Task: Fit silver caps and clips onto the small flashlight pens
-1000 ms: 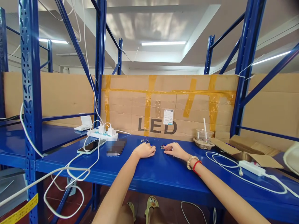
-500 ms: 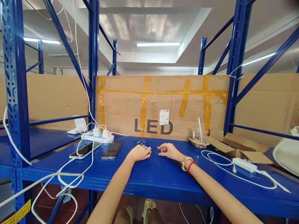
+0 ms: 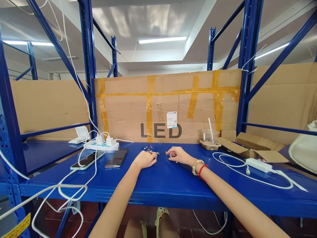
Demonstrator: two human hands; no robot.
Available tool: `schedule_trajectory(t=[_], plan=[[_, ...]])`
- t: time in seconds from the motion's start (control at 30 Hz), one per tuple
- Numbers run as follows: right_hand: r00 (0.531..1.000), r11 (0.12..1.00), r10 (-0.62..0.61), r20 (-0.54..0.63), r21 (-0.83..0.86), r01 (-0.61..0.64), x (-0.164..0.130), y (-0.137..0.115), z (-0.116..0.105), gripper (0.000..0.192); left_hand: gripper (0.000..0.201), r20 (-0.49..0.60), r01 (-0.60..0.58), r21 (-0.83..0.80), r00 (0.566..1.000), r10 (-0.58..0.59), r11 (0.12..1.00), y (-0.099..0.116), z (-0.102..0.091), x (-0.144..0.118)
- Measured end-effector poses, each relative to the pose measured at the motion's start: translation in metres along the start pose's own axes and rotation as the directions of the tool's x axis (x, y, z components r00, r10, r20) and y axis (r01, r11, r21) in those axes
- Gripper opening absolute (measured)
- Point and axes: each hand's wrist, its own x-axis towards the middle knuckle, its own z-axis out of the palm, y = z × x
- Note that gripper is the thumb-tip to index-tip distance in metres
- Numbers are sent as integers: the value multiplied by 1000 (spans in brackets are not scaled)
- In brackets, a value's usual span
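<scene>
My left hand (image 3: 145, 159) rests on the blue shelf top with its fingers curled together. A small blue-and-silver piece (image 3: 154, 152) shows at the far side of its fingers; whether they grip it is hidden. Just beyond that hand lie several tiny shiny metal pieces (image 3: 146, 148). To the right, my right hand (image 3: 180, 154) hovers low over or touches the surface, fingers bent, with a gap between thumb and forefinger. Small dark pieces (image 3: 174, 155) lie partly under its fingers, too small to name. A beaded bracelet (image 3: 195, 167) and a red cord circle the right wrist.
Two phones (image 3: 86, 161) and a power strip (image 3: 92, 145) with white cables lie left. On the right are a plastic cup (image 3: 210, 135) in a cardboard holder, a white adapter (image 3: 259, 165) with cable, and an opened carton (image 3: 260, 145). A cardboard wall (image 3: 123, 112) stands behind.
The camera view has shifted and tilted slightly. My right hand's fingers have spread a little, with the forefinger stretched farther left. My left hand has stayed in nearly the same place.
</scene>
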Motion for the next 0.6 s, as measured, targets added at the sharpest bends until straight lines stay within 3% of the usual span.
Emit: schedule_trajectory(t=[0.33,0.6], plan=[[999,1000,30,31,8,-30,-1,-1,-5,27,23,59,70,-31,996,-68,997,0,0,2],[999,997,2,54,80,-6,-1,-11,4,29,29,47,22,-30,999,-21,999,7,-5,6]])
